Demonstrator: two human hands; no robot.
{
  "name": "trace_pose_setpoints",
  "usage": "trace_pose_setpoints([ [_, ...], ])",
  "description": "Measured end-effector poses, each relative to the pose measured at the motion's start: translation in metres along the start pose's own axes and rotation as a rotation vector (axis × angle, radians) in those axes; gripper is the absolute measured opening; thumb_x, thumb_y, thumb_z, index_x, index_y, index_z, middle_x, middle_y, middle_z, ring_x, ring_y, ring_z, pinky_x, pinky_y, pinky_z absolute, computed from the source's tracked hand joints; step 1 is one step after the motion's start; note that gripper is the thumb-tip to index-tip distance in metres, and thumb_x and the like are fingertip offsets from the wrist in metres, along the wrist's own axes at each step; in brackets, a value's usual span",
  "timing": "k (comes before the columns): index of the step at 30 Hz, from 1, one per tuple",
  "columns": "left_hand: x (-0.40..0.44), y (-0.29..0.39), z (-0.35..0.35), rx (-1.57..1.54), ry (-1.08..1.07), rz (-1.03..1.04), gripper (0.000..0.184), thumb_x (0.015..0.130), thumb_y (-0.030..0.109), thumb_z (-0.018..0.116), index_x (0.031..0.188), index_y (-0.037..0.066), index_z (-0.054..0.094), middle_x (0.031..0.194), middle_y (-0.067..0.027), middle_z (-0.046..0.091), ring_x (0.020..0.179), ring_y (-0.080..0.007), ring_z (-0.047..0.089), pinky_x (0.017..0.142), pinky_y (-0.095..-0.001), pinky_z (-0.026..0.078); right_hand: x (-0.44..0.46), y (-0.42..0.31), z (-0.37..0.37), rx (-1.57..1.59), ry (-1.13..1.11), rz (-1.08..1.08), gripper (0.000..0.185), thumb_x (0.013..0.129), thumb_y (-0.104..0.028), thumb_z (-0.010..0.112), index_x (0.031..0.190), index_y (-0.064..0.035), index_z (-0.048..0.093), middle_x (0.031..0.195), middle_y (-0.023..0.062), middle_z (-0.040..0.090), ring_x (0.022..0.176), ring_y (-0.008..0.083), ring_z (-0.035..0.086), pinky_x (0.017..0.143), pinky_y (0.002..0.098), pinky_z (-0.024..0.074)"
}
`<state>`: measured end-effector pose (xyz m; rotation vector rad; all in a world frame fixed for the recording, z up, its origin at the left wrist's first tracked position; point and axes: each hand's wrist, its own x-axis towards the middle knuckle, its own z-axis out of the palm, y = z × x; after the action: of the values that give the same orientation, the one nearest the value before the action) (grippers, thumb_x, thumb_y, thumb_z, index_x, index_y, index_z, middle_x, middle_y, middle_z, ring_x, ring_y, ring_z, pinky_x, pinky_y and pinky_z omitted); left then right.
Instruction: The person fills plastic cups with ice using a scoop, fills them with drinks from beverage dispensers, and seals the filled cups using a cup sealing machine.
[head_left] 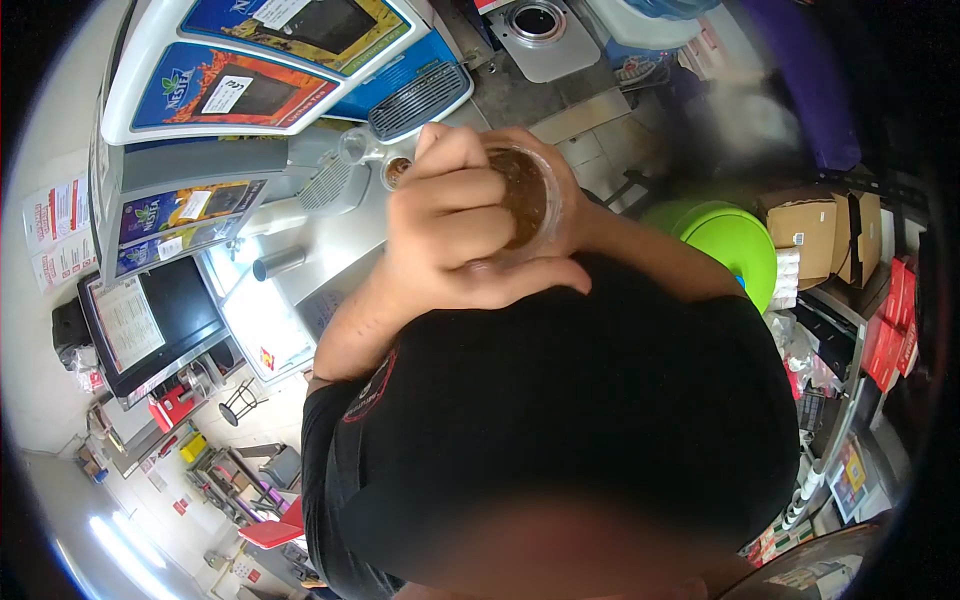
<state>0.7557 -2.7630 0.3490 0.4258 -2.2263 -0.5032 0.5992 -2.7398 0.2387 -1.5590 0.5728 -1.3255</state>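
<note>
Left hand (448, 225) overlaps the cup (528, 198), its right rim exposed.

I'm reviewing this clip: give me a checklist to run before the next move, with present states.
1. Clear cup supported: ok, the right hand is around its outside.
2. Brown contents inside the cup: ok, visible.
3. Full view into the cup: not ok, the left hand hides part.
4. Left hand's grip free of objects: cannot tell, fingers curled.
5. Cup level: cannot tell from this view.
</note>
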Motion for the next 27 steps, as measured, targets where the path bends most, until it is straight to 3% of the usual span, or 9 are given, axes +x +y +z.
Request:
trace_pose_setpoints([
  [3,-0.002,-0.011,-0.008,-0.323,0.121,0.117,0.074,0.057,0.043,0.101,0.053,0.012,0.034,0.059,0.0002,0.032,0.06,-0.0219,0.033,0.056,-0.0378,0.026,0.0,-0.004,-0.002,0.038,-0.05,-0.015,0.106,0.054,-0.029,0.103,0.14,0.0018,0.049,0.131,0.0142,0.061,0.12,0.022,0.063,0.104,0.0381,0.0513],
  [9,-0.021,-0.024,0.008,-0.568,0.426,0.095,0.075,0.069,0.038,0.098,0.058,0.01,0.029,0.061,-0.0034,0.035,0.065,-0.0261,0.035,0.059,-0.0403,0.03,0.007,-0.008,-0.009,-0.02,-0.039,-0.119,0.102,0.057,-0.027,0.102,0.139,0.0023,0.049,0.135,0.0158,0.059,0.121,0.0228,0.063,0.104,0.0374,0.051],
  [12,-0.021,-0.024,-0.003,-0.574,0.507,0.063,0.065,0.078,0.023,0.094,0.063,0.009,0.032,0.064,-0.0069,0.04,0.07,-0.0251,0.044,0.062,-0.0404,0.038,0.008,-0.013,-0.011,-0.15,-0.024,-0.103,0.101,0.057,-0.026,0.102,0.139,0.0015,0.049,0.134,0.0161,0.06,0.119,0.0241,0.065,0.102,0.0371,0.0517],
  [14,-0.018,-0.008,-0.015,-0.096,0.321,-0.344,0.054,0.081,0.012,0.088,0.068,0.008,0.035,0.065,-0.0088,0.044,0.075,-0.0244,0.054,0.066,-0.0376,0.046,0.009,-0.015,-0.014,-0.201,-0.023,-0.102,0.101,0.057,-0.026,0.102,0.139,0.0012,0.049,0.131,0.0158,0.061,0.117,0.024,0.066,0.101,0.037,0.0523],
  [16,-0.015,0.004,-0.022,0.013,0.301,-0.458,0.035,0.084,0.004,0.08,0.074,0.004,0.047,0.067,-0.0121,0.054,0.072,-0.0253,0.064,0.068,-0.0352,0.052,0.01,-0.016,-0.012,-0.251,-0.024,-0.1,0.1,0.058,-0.026,0.102,0.139,0.0008,0.05,0.128,0.0155,0.063,0.115,0.0238,0.067,0.099,0.0368,0.0529],
  [18,-0.021,0.011,-0.029,0.029,0.048,-0.817,0.013,0.095,0.006,0.071,0.088,-0.001,0.062,0.079,-0.0148,0.066,0.065,-0.0234,0.062,0.069,-0.0326,0.052,0.01,-0.016,-0.008,-0.37,-0.002,-0.093,0.098,0.058,-0.025,0.102,0.137,0.0,0.049,0.123,0.0144,0.065,0.111,0.0223,0.068,0.097,0.036,0.0536],
  [20,-0.035,-0.001,-0.03,0.106,0.025,-0.738,0.013,0.096,0.01,0.07,0.097,-0.004,0.068,0.072,-0.0174,0.066,0.054,-0.0282,0.058,0.06,-0.0357,0.049,0.004,-0.008,-0.001,-0.308,-0.005,-0.018,0.098,0.059,-0.025,0.102,0.137,-0.0004,0.049,0.12,0.0136,0.065,0.111,0.0214,0.068,0.097,0.0355,0.0534],
  [23,-0.04,-0.012,-0.032,0.108,-0.074,-0.685,0.028,0.096,0.015,0.072,0.077,-0.004,0.064,0.066,-0.0192,0.059,0.052,-0.0312,0.054,0.052,-0.0403,0.04,0.003,-0.007,0.009,-0.218,-0.021,0.075,0.098,0.06,-0.026,0.102,0.137,-0.0011,0.047,0.118,0.0124,0.066,0.11,0.0205,0.068,0.097,0.0348,0.0531],
  [27,-0.058,-0.029,-0.021,0.118,0.013,-0.609,0.03,0.095,0.013,0.072,0.073,-0.004,0.061,0.062,-0.0178,0.056,0.049,-0.0302,0.05,0.051,-0.0398,0.039,0.003,0.001,0.021,-0.215,-0.003,0.106,0.1,0.061,-0.027,0.102,0.139,-0.0009,0.045,0.121,0.0125,0.063,0.111,0.0206,0.066,0.098,0.0347,0.052],
])
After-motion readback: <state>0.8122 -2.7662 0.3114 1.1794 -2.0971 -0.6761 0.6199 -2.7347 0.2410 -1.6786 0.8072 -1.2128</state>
